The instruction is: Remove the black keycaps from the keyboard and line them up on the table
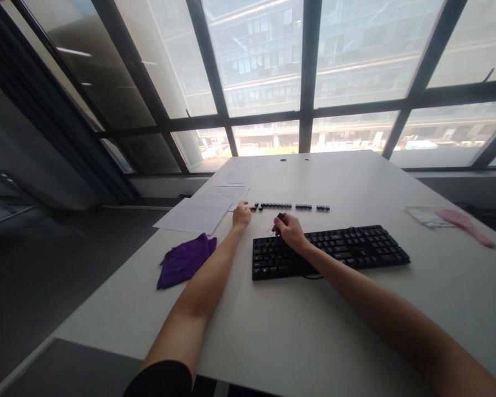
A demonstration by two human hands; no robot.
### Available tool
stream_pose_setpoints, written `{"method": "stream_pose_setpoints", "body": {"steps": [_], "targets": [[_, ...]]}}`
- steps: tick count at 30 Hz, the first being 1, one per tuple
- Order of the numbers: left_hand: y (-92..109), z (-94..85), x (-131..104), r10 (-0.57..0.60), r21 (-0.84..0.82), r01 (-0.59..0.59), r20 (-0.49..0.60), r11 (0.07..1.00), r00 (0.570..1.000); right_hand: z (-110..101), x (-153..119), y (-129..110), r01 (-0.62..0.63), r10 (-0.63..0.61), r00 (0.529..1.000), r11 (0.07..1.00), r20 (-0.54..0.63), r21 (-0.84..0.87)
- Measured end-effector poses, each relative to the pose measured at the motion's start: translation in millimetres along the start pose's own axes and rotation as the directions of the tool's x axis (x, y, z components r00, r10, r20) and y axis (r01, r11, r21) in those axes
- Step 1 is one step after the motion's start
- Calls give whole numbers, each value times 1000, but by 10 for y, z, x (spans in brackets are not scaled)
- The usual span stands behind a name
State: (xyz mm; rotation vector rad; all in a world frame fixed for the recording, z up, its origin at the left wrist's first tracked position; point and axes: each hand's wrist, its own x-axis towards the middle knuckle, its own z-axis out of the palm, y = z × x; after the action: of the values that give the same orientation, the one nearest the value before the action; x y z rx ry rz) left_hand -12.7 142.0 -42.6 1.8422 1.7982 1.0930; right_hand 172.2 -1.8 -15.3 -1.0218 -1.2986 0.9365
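A black keyboard [347, 251] lies on the white table, and behind it runs a row of small black keycaps [276, 205]. My left hand [242, 215] rests at the left end of that row, its fingertips at a few loose keycaps [255, 208]. Whether it grips one is too small to tell. Above the keyboard's upper left part, my right hand [290, 230] is closed on a small black tool [280, 216] with thin wire loops pointing down to the left.
A folded purple cloth [186, 259] lies left of my left forearm. Behind it, paper sheets [194, 215] line the table's left edge. At the right are a pink brush [465, 223] and a clear plastic bag [425, 216]. Large windows stand beyond the table.
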Motion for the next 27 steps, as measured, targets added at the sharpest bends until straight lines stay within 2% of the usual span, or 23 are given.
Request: {"method": "stream_pose_setpoints", "body": {"steps": [6,10,12,16,19,22,27], "targets": [[88,-69,-41,22,-25,-23,-34,999,999,-8,0,9,11,-10,1000,1000,10,-15],[325,-162,-139,106,-50,-110,-76,993,991,10,-50,-16,69,-61,995,992,73,-105],[482,-225,-271,210,-83,-212,-36,974,977,27,-83,-38,105,-86,988,983,126,-152],[697,-425,-725,370,-99,-358,147,928,917,53,-131,-71,155,-114,978,958,174,-240],[679,-599,-1101,374,-54,-372,234,927,897,59,-146,-79,188,-133,971,940,201,-285],[562,-703,-1357,387,-76,-381,281,921,878,54,-154,-91,221,-150,960,923,235,-315],[453,-684,-1439,462,-50,-473,330,879,823,32,-164,-130,249,-160,952,901,260,-354]]}}
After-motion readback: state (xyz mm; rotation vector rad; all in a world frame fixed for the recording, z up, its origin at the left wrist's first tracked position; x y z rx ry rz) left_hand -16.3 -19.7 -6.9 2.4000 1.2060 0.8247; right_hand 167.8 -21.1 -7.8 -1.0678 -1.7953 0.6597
